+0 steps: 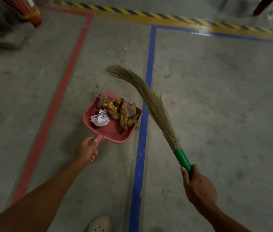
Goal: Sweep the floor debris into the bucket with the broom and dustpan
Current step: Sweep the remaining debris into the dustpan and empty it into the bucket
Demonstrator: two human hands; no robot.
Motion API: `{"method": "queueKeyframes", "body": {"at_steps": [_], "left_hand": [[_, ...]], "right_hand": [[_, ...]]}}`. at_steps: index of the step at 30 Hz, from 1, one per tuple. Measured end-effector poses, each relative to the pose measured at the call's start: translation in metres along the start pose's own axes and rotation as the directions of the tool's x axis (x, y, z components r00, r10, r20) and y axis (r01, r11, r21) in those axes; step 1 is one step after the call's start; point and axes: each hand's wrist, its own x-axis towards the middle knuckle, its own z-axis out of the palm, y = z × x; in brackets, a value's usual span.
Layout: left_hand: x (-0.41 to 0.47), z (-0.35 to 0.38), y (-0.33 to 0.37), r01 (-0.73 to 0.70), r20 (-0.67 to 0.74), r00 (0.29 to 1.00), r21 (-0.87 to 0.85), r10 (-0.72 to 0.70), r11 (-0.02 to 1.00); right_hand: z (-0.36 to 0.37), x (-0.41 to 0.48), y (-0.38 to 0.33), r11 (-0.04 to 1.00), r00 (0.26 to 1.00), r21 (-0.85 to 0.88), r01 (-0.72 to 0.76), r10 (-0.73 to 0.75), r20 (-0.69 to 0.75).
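Below, on a grey concrete floor (216,97), the left hand (86,149) grips the handle of a pink plastic dustpan (112,129) holding a crumpled white paper ball (100,118) and golden-brown wrappers (124,113). Beside it, the right hand (197,186) grips the green handle of a straw broom (155,108), whose bristles cross a blue floor line (140,158).
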Motion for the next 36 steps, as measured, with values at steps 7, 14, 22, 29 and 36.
{"method": "queueKeyframes", "body": {"at_steps": [7,14,22,29,36], "left_hand": [[-0.031,-0.009,-0.041,0.011,0.029,0.999,0.08,-0.014,0.997],[-0.045,-0.006,-0.093,0.061,0.064,0.995,0.137,-0.07,0.989],[-0.027,0.025,-0.106,0.185,0.083,0.976,0.161,-0.2,0.969],[-0.008,0.059,-0.091,0.187,0.079,0.977,0.116,-0.196,0.976],[-0.015,0.069,-0.108,0.182,0.094,0.979,0.013,-0.182,0.983]], "right_hand": [[0.019,-0.009,0.014,0.997,0.996,-0.024,-0.068,0.069,0.054],[0.047,-0.006,0.027,0.991,0.989,-0.039,-0.126,0.129,0.075],[0.081,0.009,0.029,0.989,0.972,-0.081,-0.127,0.14,0.188],[0.087,-0.008,0.038,0.984,0.989,-0.175,0.027,0.0,0.149],[0.084,-0.024,0.058,0.941,0.967,-0.251,0.227,-0.187,0.174]]}}
